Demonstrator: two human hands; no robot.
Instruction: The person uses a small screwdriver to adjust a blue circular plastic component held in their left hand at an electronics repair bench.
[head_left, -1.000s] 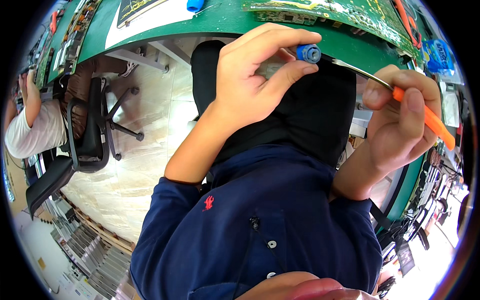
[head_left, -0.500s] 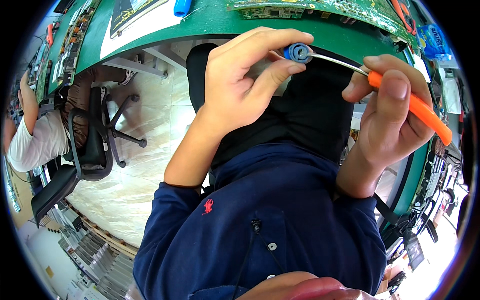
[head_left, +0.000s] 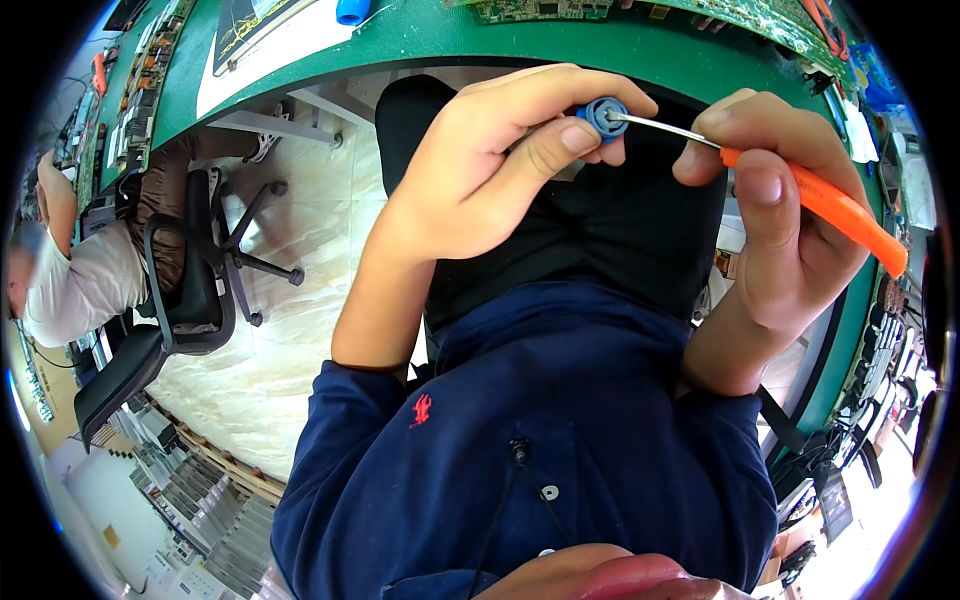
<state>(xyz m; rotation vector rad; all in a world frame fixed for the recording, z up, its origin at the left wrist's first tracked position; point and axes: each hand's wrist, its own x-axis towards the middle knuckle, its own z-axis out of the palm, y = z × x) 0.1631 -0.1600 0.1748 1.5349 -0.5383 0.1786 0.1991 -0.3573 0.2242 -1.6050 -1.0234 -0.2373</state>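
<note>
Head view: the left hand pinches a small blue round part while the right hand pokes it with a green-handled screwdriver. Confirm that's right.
One detail is wrong: the screwdriver handle is orange, not green. The head view shows the left hand pinching the small blue round part and the right hand putting the metal tip into it.

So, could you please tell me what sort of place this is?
Probably an electronics assembly or repair workshop: green circuit boards lie on a green workbench, and the right hand works an orange-handled screwdriver into a small blue part.

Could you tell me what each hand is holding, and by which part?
Left hand pinches the small blue round part by its rim; right hand grips the screwdriver by its orange handle.
</note>
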